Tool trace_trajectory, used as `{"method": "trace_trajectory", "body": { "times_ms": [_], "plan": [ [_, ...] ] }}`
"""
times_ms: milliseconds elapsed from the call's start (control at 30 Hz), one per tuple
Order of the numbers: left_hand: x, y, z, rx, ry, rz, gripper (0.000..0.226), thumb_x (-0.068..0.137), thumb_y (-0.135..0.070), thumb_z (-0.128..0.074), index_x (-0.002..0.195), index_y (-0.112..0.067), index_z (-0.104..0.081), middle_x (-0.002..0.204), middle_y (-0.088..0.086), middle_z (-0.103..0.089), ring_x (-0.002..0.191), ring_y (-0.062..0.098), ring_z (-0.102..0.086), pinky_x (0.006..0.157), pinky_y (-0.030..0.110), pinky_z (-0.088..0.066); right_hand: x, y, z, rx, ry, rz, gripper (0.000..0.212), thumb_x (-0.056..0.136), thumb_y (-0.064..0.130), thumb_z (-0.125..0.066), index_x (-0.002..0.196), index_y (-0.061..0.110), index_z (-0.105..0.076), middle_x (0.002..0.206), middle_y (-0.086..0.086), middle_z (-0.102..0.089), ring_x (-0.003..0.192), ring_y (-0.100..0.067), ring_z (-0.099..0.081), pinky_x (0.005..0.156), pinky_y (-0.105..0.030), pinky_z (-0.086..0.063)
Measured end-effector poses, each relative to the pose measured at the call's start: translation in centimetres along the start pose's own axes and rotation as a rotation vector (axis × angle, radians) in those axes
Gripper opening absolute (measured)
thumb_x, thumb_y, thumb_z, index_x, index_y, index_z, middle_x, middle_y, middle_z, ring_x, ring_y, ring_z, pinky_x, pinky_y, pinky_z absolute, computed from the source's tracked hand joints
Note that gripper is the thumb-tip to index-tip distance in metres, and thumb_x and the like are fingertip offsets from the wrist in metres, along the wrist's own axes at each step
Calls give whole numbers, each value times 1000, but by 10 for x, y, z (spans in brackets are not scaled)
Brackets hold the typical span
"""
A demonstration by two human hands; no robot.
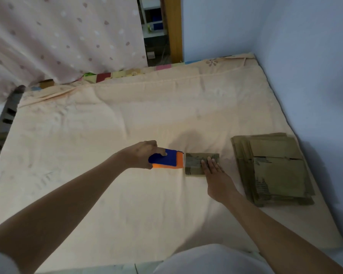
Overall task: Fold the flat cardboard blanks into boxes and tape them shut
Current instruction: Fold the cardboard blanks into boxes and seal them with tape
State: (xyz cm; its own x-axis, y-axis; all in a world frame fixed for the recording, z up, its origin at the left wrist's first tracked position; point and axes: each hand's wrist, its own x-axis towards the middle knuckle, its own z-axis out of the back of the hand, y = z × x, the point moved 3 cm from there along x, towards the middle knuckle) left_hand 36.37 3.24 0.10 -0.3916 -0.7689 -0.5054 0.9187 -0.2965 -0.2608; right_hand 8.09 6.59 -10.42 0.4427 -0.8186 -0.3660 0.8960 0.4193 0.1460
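Left hand grips blue-orange tape dispenser against small cardboard box | right hand flat on it, fingers straight | flat blanks stacked by bed's right edge

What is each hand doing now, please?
Left hand: grips the tape dispenser.
Right hand: open, flat on the small box.

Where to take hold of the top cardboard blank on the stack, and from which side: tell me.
Take the top cardboard blank by its near right edge, coming from the right hand side. It lies flat on the stack of blanks, so fingers probably must slide under an overhanging edge. The left hand holds the tape dispenser.
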Motion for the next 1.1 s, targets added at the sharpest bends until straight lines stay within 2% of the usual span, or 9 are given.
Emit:
{"method": "trace_trajectory", "body": {
  "times_ms": [267,433,767,933,1100],
  "plan": [
    [5,-2,-7,16,-3,-24,59,80,-10,-70,133,-29,-54,115,0,-52,94,14,-51,73,20,-39,-2,0,-1,24,-12,10,78,100,13,-41,158,8,10,166,-15,9,155,-30,8,124,-36,3],
    [16,-7,-3,18,16,-48,59,80,-9,-70,134,-29,-55,113,-1,-50,95,14,-48,76,23,-43,-3,2,-4,60,-52,14,82,97,14,-51,159,7,4,167,-17,3,155,-31,3,124,-37,2],
    [6,7,-2,-47,31,-56,62,78,-2,-67,132,-31,-55,111,-7,-45,95,14,-48,72,18,-38,-1,1,-2,21,24,3,83,98,15,-45,156,8,14,166,-15,11,154,-30,9,125,-36,3],
    [-3,11,-12,-95,12,15,60,79,-8,-68,131,-35,-53,112,-7,-48,97,14,-50,67,12,-37,1,0,1,33,76,-13,83,97,12,-42,157,9,16,165,-13,18,153,-27,15,126,-36,3],
    [-2,8,-6,-34,-25,-38,61,79,-3,-67,132,-30,-54,112,-5,-47,98,17,-50,74,21,-42,1,0,5,30,84,-14,81,99,13,-40,157,9,16,165,-13,18,154,-26,14,125,-35,3]
  ]
}}
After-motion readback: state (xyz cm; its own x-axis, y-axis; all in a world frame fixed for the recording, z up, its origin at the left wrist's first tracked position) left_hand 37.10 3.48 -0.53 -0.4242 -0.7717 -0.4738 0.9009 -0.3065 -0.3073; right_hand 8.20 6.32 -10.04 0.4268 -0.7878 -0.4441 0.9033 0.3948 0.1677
